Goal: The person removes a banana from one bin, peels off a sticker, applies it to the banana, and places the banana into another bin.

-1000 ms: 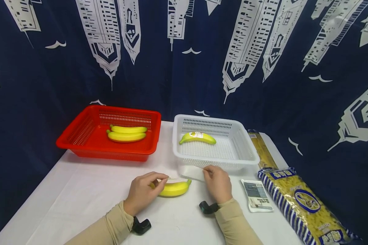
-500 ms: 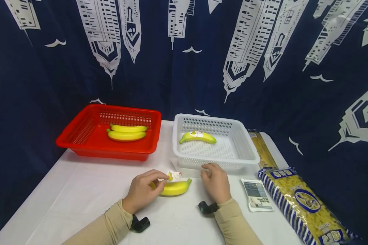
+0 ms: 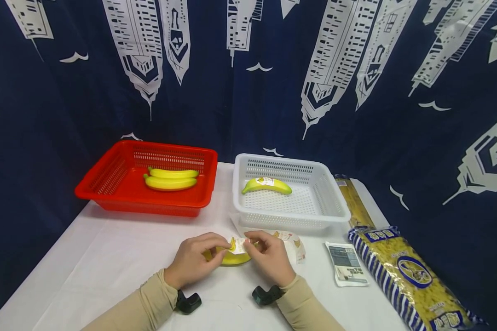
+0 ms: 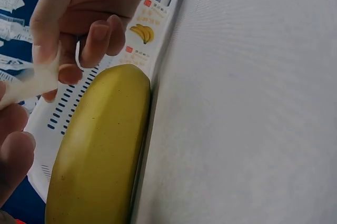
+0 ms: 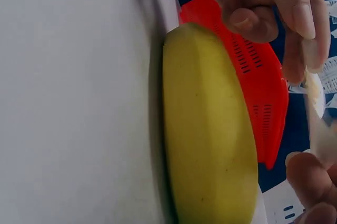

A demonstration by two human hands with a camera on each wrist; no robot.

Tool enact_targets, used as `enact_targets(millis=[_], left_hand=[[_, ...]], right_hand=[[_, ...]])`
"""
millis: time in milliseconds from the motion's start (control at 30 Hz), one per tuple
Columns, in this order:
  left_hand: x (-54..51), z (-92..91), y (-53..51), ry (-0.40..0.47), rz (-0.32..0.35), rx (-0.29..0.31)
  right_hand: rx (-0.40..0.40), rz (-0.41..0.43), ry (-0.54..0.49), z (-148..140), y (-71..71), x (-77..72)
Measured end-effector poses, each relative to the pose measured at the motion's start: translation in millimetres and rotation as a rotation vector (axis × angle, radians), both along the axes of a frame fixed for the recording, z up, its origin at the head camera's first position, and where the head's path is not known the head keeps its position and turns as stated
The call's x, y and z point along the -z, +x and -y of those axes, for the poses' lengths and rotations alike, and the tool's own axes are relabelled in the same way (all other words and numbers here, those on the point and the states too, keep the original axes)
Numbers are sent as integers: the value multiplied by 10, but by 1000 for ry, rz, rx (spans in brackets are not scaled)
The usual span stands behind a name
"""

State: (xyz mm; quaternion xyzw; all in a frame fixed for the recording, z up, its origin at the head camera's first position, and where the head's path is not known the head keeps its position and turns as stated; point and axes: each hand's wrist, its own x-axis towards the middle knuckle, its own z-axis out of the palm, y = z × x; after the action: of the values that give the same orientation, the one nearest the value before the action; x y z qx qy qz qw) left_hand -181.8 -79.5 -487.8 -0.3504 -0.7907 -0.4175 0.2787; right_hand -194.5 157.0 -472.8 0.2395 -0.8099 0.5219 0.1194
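Observation:
A small white label point(image 3: 238, 245) with a banana picture is stretched between my hands. My left hand point(image 3: 199, 256) pinches its left end and my right hand point(image 3: 270, 255) pinches its right end. Just beneath lies a yellow banana point(image 3: 234, 261) on the white table, partly covered by the fingers and label. Both wrist views show the banana point(image 4: 100, 145) apart from the fingertips, with the label point(image 4: 32, 83) raised off it. A strip of similar labels point(image 3: 291, 237) lies loosely curled behind and beyond my right hand.
At the back left, a red basket point(image 3: 149, 209) holds two bananas point(image 3: 170, 184). A white basket point(image 3: 291, 217) at the back right holds one banana point(image 3: 279, 186) bearing a label. To the right lie a small packet point(image 3: 347, 264), a pasta bag point(image 3: 416, 276) and a long yellowish pack point(image 3: 354, 202).
My right hand has moved left from the label strip by the white basket to the label's free end. The strip now lies loose on the table. My left hand has barely moved.

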Motion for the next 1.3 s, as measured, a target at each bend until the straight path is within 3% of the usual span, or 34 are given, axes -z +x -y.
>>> enact_targets(millis=[100, 200, 367, 567, 667, 867, 1300], left_hand=[[6, -7, -1, 10, 2, -31], [23, -10, -7, 38, 20, -100], [29, 2, -25, 90, 114, -168], [-25, 42, -29, 69, 305, -154], [-50, 67, -31, 40, 368, -166], [-114, 123, -21, -75, 364, -197], [-222, 229, -25, -214, 449, -107]], right_hand=[[-2, 19, -25, 11, 8, 4], [-22, 46, -61, 0, -21, 71], [-52, 46, -85, 55, 22, 83], [-48, -99, -62, 121, 47, 96], [-38, -160, -46, 124, 42, 103], [-31, -200, -15, 116, 27, 133], [-73, -282, 69, 140, 9, 166]])
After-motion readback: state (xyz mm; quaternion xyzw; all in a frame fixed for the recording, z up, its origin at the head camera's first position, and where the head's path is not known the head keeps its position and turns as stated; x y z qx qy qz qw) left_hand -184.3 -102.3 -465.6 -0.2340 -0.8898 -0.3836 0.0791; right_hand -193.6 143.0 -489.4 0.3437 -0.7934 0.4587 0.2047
